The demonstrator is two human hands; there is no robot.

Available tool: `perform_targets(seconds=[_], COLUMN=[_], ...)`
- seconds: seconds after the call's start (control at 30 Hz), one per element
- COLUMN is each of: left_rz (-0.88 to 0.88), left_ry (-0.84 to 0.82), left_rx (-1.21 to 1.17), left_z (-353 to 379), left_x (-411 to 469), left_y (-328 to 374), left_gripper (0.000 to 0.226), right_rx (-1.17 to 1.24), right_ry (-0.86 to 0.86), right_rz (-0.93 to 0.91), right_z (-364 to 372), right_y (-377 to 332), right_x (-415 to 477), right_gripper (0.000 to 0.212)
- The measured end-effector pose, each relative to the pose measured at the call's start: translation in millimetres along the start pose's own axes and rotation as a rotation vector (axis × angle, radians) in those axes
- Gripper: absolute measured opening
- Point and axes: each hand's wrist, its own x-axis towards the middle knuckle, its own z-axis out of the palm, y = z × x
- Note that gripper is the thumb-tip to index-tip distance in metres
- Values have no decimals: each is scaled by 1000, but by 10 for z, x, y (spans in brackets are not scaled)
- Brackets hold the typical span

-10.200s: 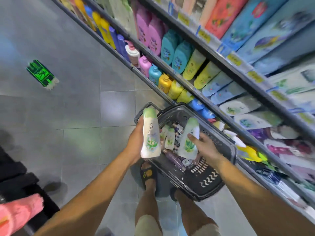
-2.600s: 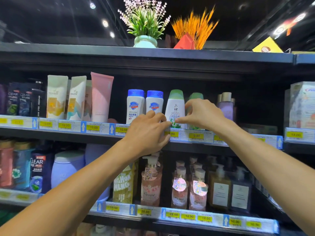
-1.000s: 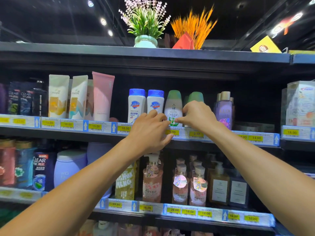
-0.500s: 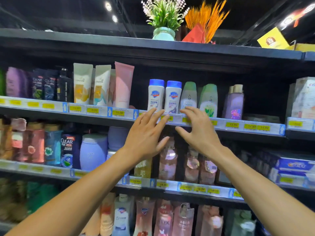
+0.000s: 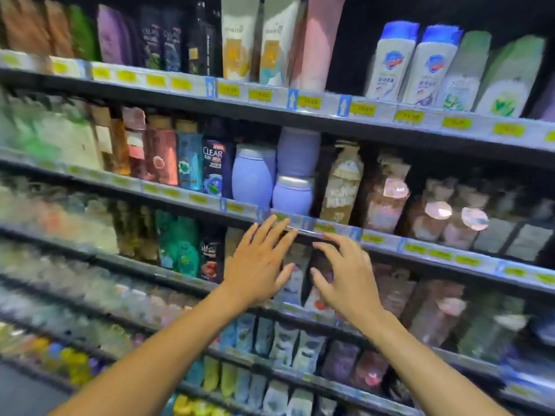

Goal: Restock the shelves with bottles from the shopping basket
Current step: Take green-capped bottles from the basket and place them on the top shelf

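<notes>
While the left hand [image 5: 258, 265] and right hand [image 5: 345, 277] hover empty and spread open, two green-capped bottles [image 5: 464, 73] stand upright on the upper shelf [image 5: 300, 115] beside the blue-capped pair [image 5: 390, 61]; these look shelved, but the shopping basket is out of view, so I cannot tell what remains

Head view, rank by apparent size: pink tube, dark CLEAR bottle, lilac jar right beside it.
1. pink tube, largest even with its top cropped.
2. lilac jar.
3. dark CLEAR bottle, about as tall as the jar but narrower.
</notes>
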Motion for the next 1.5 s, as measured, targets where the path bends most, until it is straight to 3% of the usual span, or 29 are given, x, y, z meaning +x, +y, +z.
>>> perform_targets(seconds=[0.47,0.7,0.83,1.07,1.23,1.37,1.5], left_rz=[-329,-513,-547,-630,-757,-852,-899], left_ry=[-661,-846,-1027,-1125,-1200,-1196,-1195], left_rx=[-107,-249,-278,-342,-400,-430,-441], left_z=[1296,1801,2116,2832,3496,4118,4649], left_x=[-2613,-3780,-4296,-4920,-5304,-5715,-6119], left_y=[-348,-123,58,424,599,708,781], left_gripper=[68,62,72,65,66,65,63], right_rx=[141,229,260,323,424,412,421], right_ry=[-719,-997,-1092,-1300,-1321,-1442,-1533], right_rz=[230,354,462,504,511,628,700], right_z=[1888,2511,2837,3685,4265,4818,5443], right_y=[-576,-754,-776,-583,-566,-563,-547], right_x=[-1709,-2639,-3094,-4152,-4749,-5201,-5776], right_gripper=[50,47,39,43,60,45,48])
